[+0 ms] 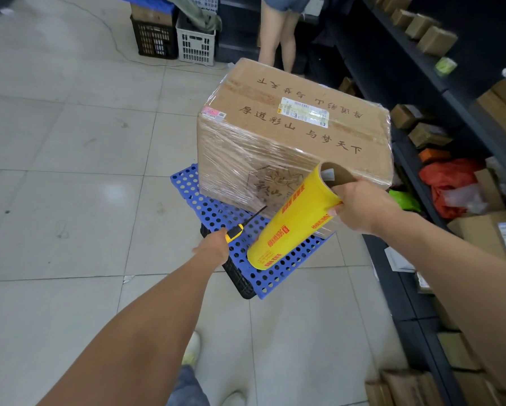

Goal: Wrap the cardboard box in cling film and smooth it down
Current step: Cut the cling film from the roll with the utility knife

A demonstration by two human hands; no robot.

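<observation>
- While the right hand (360,208) was gripping the top end of the cling film roll (292,218), fingers hooked into the open cardboard core and thumb pressed on the yellow outside, the roll sat tilted, its lower end down over the blue perforated board (193,186).
- The left hand (213,247) was way out to the left of the roll's lower end, closed around a small yellow and black cutter (234,232) with a thin dark blade poking up toward the box. Couldn't really see the fingers, they were tucked behind the hand.
- The two hands were well apart, one at each end of the roll basically.
- The cardboard box (292,133) stood on that blue board, right behind the roll. Film was already around its sides, you could see the shiny wrinkly layers on the front face and bunching at the right corner. The top face looked bare, with printed characters, a white label (304,110) in the middle and a pink sticker (213,113) at the near left corner.
- The blue board rested on a black crate (240,281), only a bit of it sticking out underneath.
- All of it was on a pale tiled floor (70,142).
- Dark shelving (421,92) ran along the right, loaded with small cardboard parcels, and red bags (448,183) were lying low beside it.
- Further back there was a black crate and a white basket (195,42) on the floor, plus another person's legs (278,33) behind the box.
</observation>
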